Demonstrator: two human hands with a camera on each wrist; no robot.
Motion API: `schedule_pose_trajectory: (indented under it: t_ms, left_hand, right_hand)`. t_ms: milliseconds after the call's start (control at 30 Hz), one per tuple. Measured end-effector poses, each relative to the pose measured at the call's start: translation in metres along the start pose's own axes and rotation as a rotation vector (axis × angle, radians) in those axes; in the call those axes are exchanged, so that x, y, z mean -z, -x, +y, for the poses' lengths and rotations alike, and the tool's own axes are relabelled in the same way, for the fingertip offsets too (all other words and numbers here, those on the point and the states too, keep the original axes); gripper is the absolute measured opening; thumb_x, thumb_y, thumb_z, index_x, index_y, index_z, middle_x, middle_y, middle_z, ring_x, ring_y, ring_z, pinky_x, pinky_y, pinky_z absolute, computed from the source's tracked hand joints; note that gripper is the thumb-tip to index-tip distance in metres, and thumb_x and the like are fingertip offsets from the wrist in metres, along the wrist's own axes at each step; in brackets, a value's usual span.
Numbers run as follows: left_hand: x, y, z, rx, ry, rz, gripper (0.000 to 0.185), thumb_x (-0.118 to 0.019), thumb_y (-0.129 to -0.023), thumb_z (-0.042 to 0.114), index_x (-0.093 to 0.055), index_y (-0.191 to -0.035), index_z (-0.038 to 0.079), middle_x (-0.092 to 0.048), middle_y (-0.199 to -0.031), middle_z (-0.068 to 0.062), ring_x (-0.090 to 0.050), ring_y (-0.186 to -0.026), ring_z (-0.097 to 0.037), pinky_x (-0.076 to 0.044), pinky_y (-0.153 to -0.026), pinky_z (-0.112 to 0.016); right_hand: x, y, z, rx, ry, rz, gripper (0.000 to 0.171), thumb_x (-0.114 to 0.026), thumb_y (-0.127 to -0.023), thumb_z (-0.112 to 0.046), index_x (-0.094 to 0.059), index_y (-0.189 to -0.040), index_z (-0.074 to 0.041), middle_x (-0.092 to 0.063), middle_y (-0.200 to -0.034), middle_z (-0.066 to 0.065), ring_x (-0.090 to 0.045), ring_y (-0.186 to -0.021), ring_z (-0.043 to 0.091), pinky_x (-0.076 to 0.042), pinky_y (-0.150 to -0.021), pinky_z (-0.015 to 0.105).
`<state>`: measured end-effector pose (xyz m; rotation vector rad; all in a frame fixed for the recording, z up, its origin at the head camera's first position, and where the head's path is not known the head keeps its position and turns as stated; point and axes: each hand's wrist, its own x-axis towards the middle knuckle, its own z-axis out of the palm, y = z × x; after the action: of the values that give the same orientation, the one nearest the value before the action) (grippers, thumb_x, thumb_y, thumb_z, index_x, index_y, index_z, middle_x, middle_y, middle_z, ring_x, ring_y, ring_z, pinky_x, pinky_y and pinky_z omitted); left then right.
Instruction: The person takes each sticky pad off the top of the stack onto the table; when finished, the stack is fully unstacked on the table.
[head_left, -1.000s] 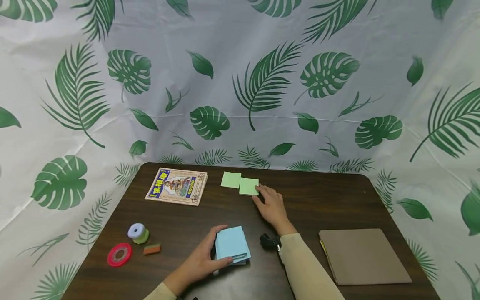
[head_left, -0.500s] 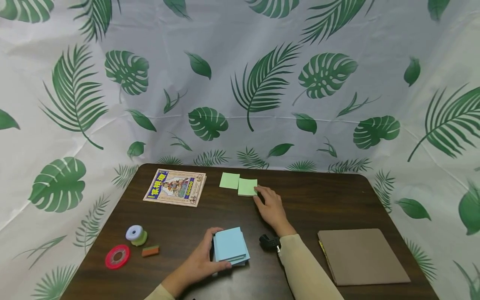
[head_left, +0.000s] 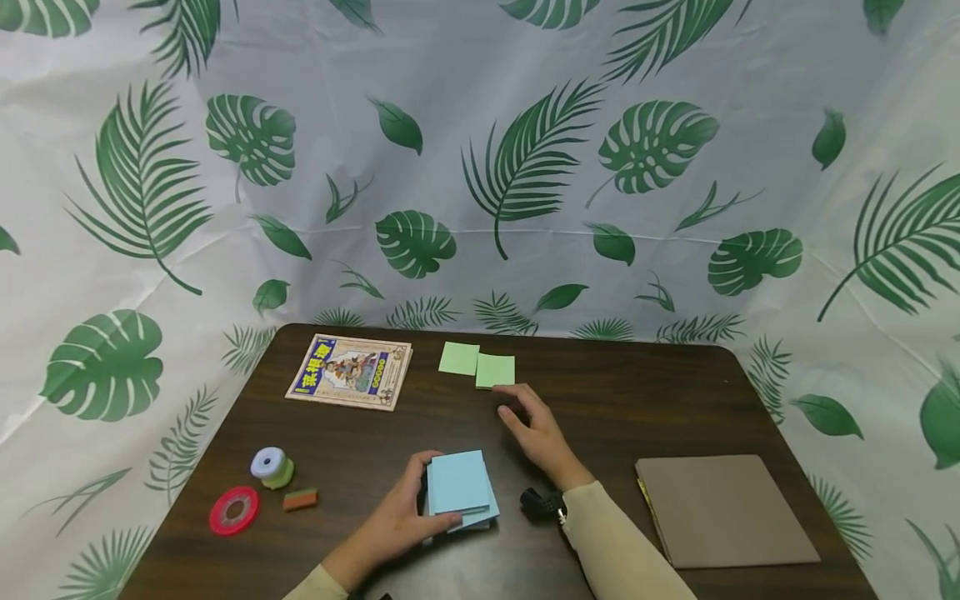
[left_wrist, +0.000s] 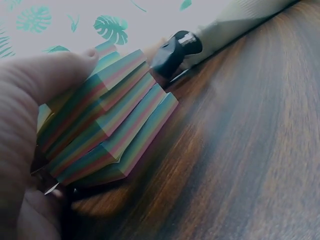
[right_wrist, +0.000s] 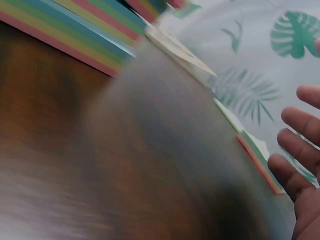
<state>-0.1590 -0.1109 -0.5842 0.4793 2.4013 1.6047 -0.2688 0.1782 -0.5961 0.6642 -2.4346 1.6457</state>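
My left hand [head_left: 418, 502] grips a stepped stack of sticky-note pads [head_left: 459, 485] with a light blue top, near the table's front. In the left wrist view the pad stack [left_wrist: 107, 120] shows striped coloured edges, with my thumb on its top. My right hand [head_left: 510, 406] hovers open, fingers relaxed, just in front of the nearer of two green notes [head_left: 496, 370] lying flat; the other green note [head_left: 459, 358] lies to its left. In the right wrist view the fingers [right_wrist: 300, 150] are spread and hold nothing.
A picture book [head_left: 350, 372] lies at the back left of the dark wooden table [head_left: 637, 400]. A brown notebook [head_left: 723, 510] lies at the front right. A red tape ring [head_left: 234, 510], a small tape roll [head_left: 272, 467] and an eraser [head_left: 301, 499] sit front left.
My right hand has lifted off the nearer green note and drawn back toward me. The left hand still grips the pad stack in the same place.
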Motion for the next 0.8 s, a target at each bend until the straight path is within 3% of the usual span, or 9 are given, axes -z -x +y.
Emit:
schedule_pose_trajectory:
  t_ms: [233,333,467,633,800]
  left_hand:
    - [0.002,0.0,-0.003,-0.004,0.012,-0.028,0.09,-0.09,-0.09,0.037,-0.037,-0.158,0.014,-0.054,-0.154,-0.008,-0.05,-0.139,-0.025,-0.038,-0.119,-0.035]
    - [0.002,-0.001,-0.003,-0.014,0.034,-0.033,0.089,-0.089,-0.091,0.034,-0.035,-0.159,0.014,-0.052,-0.156,-0.009,-0.049,-0.141,-0.026,-0.036,-0.122,-0.038]
    - [0.002,-0.002,-0.002,-0.018,0.059,-0.036,0.089,-0.088,-0.092,0.032,-0.034,-0.161,0.016,-0.052,-0.157,-0.008,-0.047,-0.143,-0.026,-0.036,-0.122,-0.04]
    - [0.002,-0.002,-0.003,-0.007,0.064,-0.039,0.088,-0.086,-0.094,0.031,-0.032,-0.163,0.02,-0.051,-0.157,-0.008,-0.046,-0.144,-0.026,-0.036,-0.121,-0.04]
    - [0.0,-0.001,-0.003,-0.009,0.056,-0.019,0.089,-0.088,-0.092,0.032,-0.033,-0.161,0.02,-0.05,-0.16,-0.009,-0.046,-0.146,-0.027,-0.035,-0.123,-0.052]
  right_hand:
    - [-0.011,0.018,-0.017,-0.004,-0.137,-0.096,0.04,-0.055,-0.115,-0.014,-0.058,-0.153,-0.007,-0.061,-0.155,0.01,-0.054,-0.147,0.023,-0.046,-0.118,0.035]
    - [-0.015,0.024,-0.023,0.001,-0.212,-0.167,0.041,-0.051,-0.115,-0.009,-0.055,-0.155,-0.007,-0.06,-0.155,0.015,-0.055,-0.146,0.028,-0.048,-0.115,0.029]
    - [-0.02,0.029,-0.029,-0.001,-0.244,-0.258,0.043,-0.05,-0.115,-0.009,-0.051,-0.158,-0.01,-0.06,-0.155,0.014,-0.057,-0.144,0.033,-0.05,-0.112,0.03]
    - [-0.025,0.032,-0.032,0.022,-0.236,-0.345,0.049,-0.053,-0.116,-0.031,-0.048,-0.161,-0.011,-0.06,-0.156,0.012,-0.06,-0.141,0.026,-0.051,-0.109,0.032]
    - [-0.027,0.032,-0.034,0.047,-0.277,-0.421,0.076,-0.065,-0.106,-0.056,-0.045,-0.162,-0.008,-0.061,-0.155,0.013,-0.061,-0.135,0.018,-0.051,-0.106,0.033]
